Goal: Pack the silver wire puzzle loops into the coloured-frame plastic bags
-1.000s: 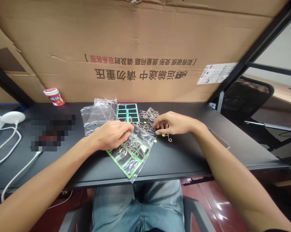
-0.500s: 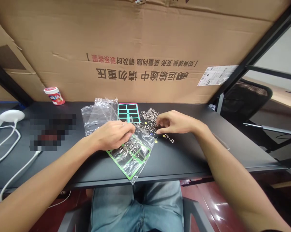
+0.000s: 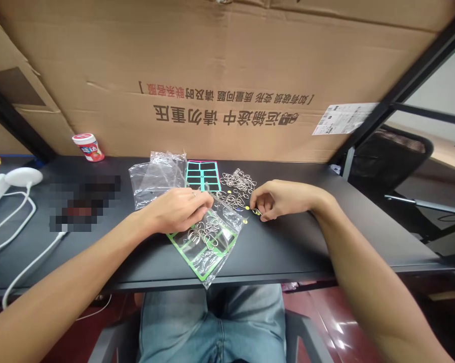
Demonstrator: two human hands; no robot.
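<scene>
My left hand (image 3: 178, 210) rests above a clear plastic bag (image 3: 212, 242) that holds wire puzzles and a green-edged sheet, its thumb and forefinger pinching the bag's upper edge. My right hand (image 3: 278, 200) curls around a small curved wire puzzle (image 3: 257, 212), which shows between the fingertips. Just behind it lies a heap of interlinked silver wire puzzles (image 3: 237, 182), with small yellow dots (image 3: 246, 207) scattered nearby. An empty-looking clear bag (image 3: 155, 177) and a black card with a teal and pink outline (image 3: 202, 174) lie behind my left hand.
The black desk (image 3: 288, 247) has a cardboard sheet (image 3: 99, 60) standing behind it. A white-capped gum bottle (image 3: 88, 147) stands at the back left, beside a white device with cables (image 3: 21, 177) and a pixelated patch (image 3: 83, 204). A black chair (image 3: 392, 156) stands at the right.
My right hand has moved down onto the curved wire puzzle, and its fingers have closed around it. The puzzle has shifted left. My left hand stays about where it was.
</scene>
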